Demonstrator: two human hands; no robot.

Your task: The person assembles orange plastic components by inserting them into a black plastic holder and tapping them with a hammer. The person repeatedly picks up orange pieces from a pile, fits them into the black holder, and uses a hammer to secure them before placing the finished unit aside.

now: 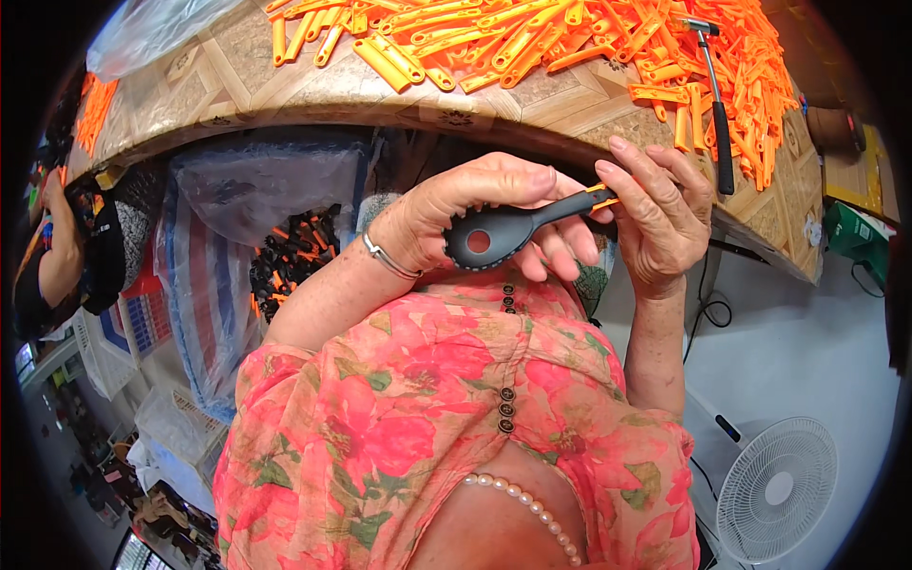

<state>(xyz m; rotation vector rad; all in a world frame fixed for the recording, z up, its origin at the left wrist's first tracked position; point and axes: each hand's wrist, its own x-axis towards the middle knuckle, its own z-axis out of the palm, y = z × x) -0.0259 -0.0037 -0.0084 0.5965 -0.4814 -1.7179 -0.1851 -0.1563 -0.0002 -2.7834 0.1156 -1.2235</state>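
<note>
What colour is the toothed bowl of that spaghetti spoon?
The spaghetti spoon's toothed bowl is dark grey, nearly black. It shows best in the head view.

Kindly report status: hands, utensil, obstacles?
Right hand holding orange-ended, black toothed plastic spoon. Left hand loosely open behind it. Long orange plastic handles heaped beyond, seemingly not blocking.

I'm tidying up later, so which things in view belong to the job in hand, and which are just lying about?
Likely the job:
black toothed utensil between the left hand and right hand
orange handles on the table
black and orange pieces in the striped bag
hammer, perhaps

Apparently lying about:
white fan
green box
clear plastic, upper left
</note>
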